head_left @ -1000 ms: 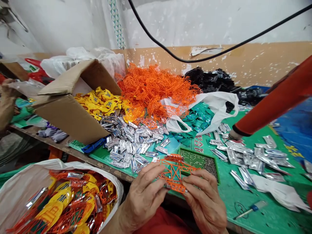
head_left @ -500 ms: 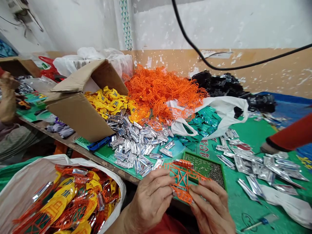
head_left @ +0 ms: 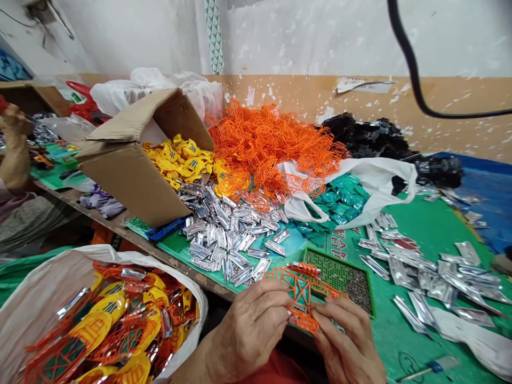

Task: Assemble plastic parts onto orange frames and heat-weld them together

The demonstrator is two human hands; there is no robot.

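Near the table's front edge, my left hand [head_left: 256,322] and my right hand [head_left: 347,333] hold an orange plastic lattice frame [head_left: 301,292] between them. My left fingers pinch its left side, and the right fingers close on its lower right side. Silvery strips show at parts of the frame; my fingertips hide some of it. Just behind it lies a green mesh tray [head_left: 335,271] with tiny metal pieces at its right end. A loose heap of silver plastic pieces [head_left: 228,234] is spread beyond my left hand.
A cardboard box [head_left: 128,178] spills yellow parts [head_left: 182,160] beside an orange frame pile [head_left: 272,141]. Left of me, a white sack [head_left: 52,277] holds assembled pieces. A screwdriver [head_left: 434,367] lies front right, near more silver pieces [head_left: 424,266]. Another person's hand [head_left: 15,128] is at far left.
At the right, another person's orange sleeve has withdrawn out of view. The hanging black cable appears further right. My view has shifted slightly; both my hands keep their grip on the orange frame.
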